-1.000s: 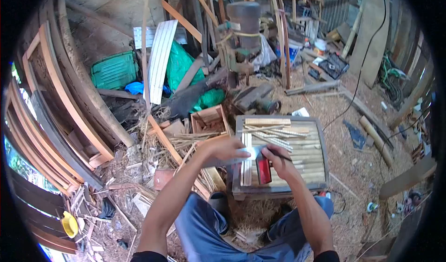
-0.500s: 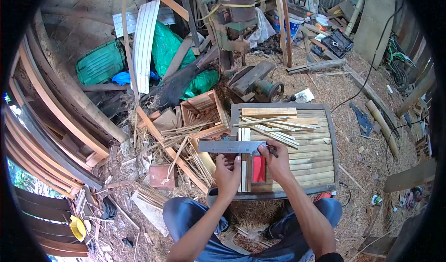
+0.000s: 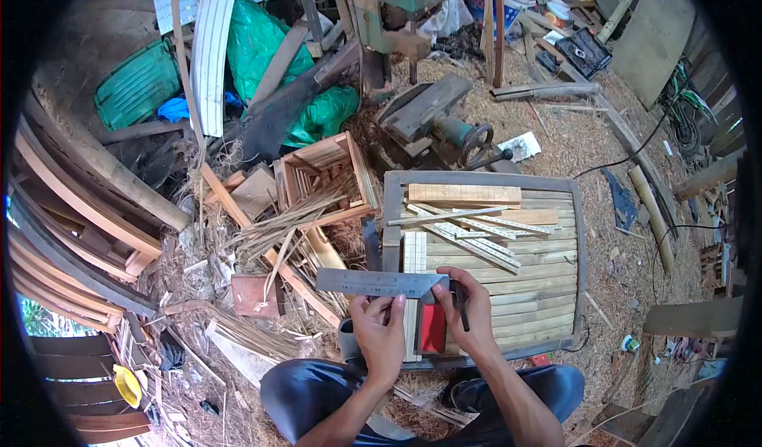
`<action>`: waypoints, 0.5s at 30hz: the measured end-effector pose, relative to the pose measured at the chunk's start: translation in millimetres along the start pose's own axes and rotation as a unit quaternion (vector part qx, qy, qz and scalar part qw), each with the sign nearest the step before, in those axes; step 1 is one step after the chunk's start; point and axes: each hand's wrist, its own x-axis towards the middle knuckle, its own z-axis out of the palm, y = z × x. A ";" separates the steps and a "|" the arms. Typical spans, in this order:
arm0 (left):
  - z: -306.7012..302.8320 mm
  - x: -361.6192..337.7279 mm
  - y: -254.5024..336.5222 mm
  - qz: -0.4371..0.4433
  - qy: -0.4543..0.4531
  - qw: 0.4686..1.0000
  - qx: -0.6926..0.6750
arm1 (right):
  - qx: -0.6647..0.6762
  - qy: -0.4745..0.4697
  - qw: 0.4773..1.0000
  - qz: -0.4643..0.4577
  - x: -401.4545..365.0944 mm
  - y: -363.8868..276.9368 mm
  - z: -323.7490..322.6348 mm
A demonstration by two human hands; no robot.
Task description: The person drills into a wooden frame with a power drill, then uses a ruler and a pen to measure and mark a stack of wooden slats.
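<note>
Since a second ago, the left hand [image 3: 379, 340] has gone from lying over the metal ruler [image 3: 369, 282] to gripping its lower edge. The ruler's left end juts past the table [image 3: 582, 276] rim, over scattered wood scraps [image 3: 317, 260], while its middle passes above upright pale strips [image 3: 414, 249] along the table's left side. More strips lie crossed [image 3: 480, 238] toward the far rim; slats run on from the right hand to the right rim. Thumb and fingertips of the left hand hold the ruler narrowly, and the right hand [image 3: 467, 308] is closed around its right end, just above a red block [image 3: 432, 328]. Beyond the table stand a vise [image 3: 460, 134] and, leftward, an open wooden box [image 3: 361, 169], on ground strewn with shavings.
</note>
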 end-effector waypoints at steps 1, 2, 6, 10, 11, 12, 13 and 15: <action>-0.2 0.3 0.9 -0.013 0.008 1.000 -0.011 | 0.000 -0.001 1.000 0.006 1.6 -0.1 1.9; -0.1 -1.5 2.4 -0.021 0.009 1.000 -0.007 | -0.003 -0.002 1.000 0.017 1.3 0.4 3.2; 5.6 -4.9 14.5 -0.039 0.017 0.996 -0.080 | 0.026 -0.004 0.999 0.044 1.5 -5.9 5.9; 5.4 -9.1 4.4 -0.022 0.024 0.998 -0.060 | 0.043 -0.009 0.997 0.064 1.2 -14.4 6.1; 5.9 -9.2 3.1 -0.027 0.025 0.998 -0.057 | 0.055 -0.007 0.996 0.070 -0.9 -11.5 6.0; 7.7 -9.3 2.7 -0.012 0.033 0.998 -0.053 | 0.067 -0.005 0.995 0.075 -2.3 -9.9 4.7; 8.4 -9.5 1.2 0.001 0.039 0.998 -0.049 | 0.048 -0.015 0.995 0.083 -4.3 -13.4 1.9; 7.7 -9.0 -5.5 0.000 0.037 0.999 -0.038 | 0.041 -0.019 0.995 0.094 -6.1 -14.2 -2.0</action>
